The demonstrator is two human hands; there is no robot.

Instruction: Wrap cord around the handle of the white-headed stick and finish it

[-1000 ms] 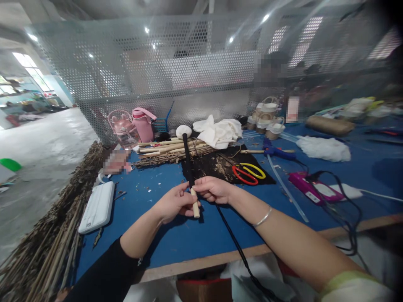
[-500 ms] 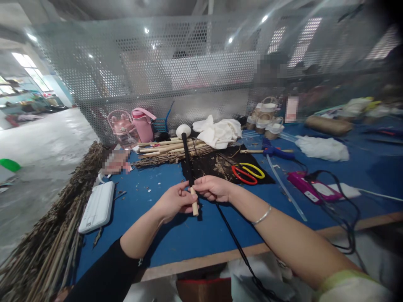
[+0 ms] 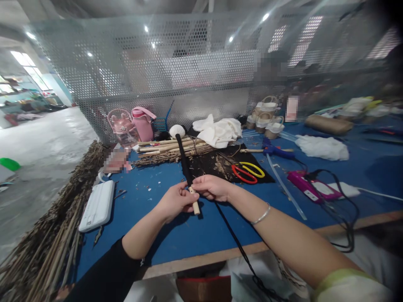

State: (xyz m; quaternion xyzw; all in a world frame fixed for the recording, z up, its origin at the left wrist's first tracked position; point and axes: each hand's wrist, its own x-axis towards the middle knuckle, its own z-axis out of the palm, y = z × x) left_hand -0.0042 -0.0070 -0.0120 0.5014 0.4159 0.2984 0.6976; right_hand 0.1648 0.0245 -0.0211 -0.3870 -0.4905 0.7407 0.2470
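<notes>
A slim stick (image 3: 196, 207) with a bare pale wooden end and a black-wrapped shaft (image 3: 184, 161) slants away from me, a round white head (image 3: 177, 131) at its far end. My left hand (image 3: 178, 201) is closed around the pale end, thumb on top. Where the black wrapping meets the wood, my right hand (image 3: 209, 187) pinches with thumb and fingers. A black cord (image 3: 234, 239) runs from beneath my right hand over the table's front edge and down to a tangle.
Red-and-yellow scissors (image 3: 244, 174) lie on a black cloth right of centre. Behind are stick bundles (image 3: 170, 147) and white cloth (image 3: 218, 131). A blue glue gun (image 3: 275, 152) and purple box (image 3: 311, 187) sit right, a white device (image 3: 97, 205) left. Dried stalks (image 3: 47, 235) fill the left edge.
The white head and the far part of the black shaft have swung slightly left. Both hands keep their hold, almost in the same place.
</notes>
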